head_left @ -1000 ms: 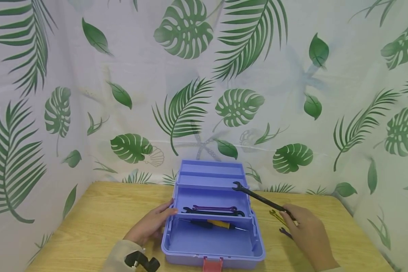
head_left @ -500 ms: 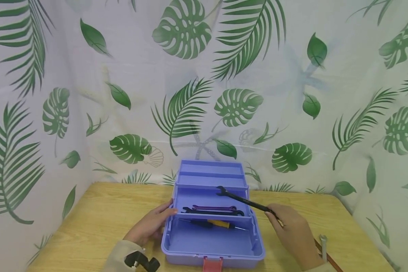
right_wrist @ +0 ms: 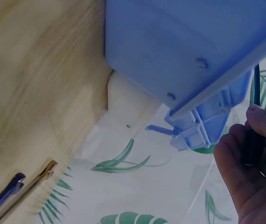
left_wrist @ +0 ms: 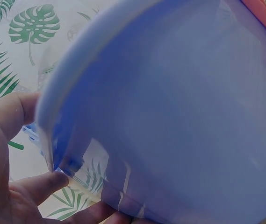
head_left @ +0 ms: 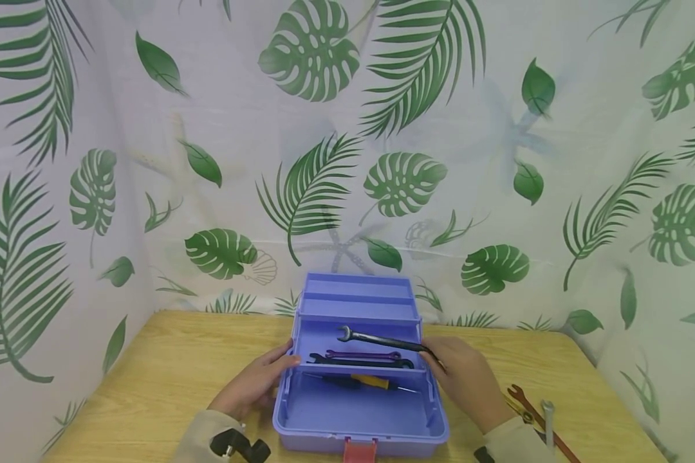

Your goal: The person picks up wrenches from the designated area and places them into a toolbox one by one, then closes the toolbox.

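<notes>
A blue-purple toolbox [head_left: 313,442] stands with its lid up and its tray [head_left: 318,331] raised. My left hand [head_left: 255,384] holds the toolbox's left side; in the left wrist view, its thumb and fingers [left_wrist: 44,184] lie about the wall. My right hand [head_left: 463,379] grips a black open-end wrench [head_left: 382,340] by its right end, the jaw end pointing left above the tray. In the tray lie a purple wrench [head_left: 365,355] and a black wrench [head_left: 356,363]. A yellow-and-black screwdriver [head_left: 370,381] lies below, partly under the tray.
On the table right of my right arm lie an orange-red wrench [head_left: 547,424], a silver wrench [head_left: 548,415] and a yellow wrench [head_left: 521,410]. The right wrist view shows a dark blue wrench [right_wrist: 4,196] too. A leaf-patterned sheet [head_left: 336,128] hangs behind the table.
My right hand has moved left with the black wrench, from beside the toolbox to over the tray. Wrenches on the right are uncovered. My left hand stays put.
</notes>
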Demonstrator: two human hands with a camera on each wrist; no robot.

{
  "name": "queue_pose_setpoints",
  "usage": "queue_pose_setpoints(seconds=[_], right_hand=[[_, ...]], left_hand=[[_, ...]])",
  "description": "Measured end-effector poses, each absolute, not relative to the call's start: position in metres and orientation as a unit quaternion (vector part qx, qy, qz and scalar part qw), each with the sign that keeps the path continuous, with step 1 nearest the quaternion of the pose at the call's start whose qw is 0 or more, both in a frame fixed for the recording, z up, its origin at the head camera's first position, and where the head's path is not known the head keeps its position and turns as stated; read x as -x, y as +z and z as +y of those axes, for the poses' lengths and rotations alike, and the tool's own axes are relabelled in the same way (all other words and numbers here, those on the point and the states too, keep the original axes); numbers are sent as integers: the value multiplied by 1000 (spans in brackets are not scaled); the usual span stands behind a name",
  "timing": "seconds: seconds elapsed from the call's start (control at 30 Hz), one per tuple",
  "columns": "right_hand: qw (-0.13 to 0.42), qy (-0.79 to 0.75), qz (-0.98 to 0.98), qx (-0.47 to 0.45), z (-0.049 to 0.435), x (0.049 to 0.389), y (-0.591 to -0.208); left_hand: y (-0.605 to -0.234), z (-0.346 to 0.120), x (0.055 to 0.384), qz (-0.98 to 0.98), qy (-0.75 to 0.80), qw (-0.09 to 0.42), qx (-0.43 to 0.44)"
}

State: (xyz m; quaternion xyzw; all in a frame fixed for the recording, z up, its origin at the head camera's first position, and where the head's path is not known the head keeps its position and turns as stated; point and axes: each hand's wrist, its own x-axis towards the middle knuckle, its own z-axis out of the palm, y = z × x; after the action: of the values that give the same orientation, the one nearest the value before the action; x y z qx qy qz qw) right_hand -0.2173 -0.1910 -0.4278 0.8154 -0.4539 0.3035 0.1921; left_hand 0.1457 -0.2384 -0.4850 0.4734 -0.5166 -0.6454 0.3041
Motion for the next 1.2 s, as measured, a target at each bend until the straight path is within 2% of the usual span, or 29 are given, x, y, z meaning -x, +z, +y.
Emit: queue_pose_setpoints(seconds=[0.43,0.7,1.07,1.2], right_hand=[[149,237,-443,-852,-218,191,-425],[95,187,-503,-839,-224,179,-421],[51,144,-535,-831,-233,174,-423],[58,183,-527,-828,-233,177,-420]], left_hand=[[-484,-237,-146,-507,-659,312,-459],[-488,-239,-148,-503,-665,313,-455],[-488,-238,-147,-507,-664,314,-451],[-487,-239,-148,-507,-667,316,-445]])
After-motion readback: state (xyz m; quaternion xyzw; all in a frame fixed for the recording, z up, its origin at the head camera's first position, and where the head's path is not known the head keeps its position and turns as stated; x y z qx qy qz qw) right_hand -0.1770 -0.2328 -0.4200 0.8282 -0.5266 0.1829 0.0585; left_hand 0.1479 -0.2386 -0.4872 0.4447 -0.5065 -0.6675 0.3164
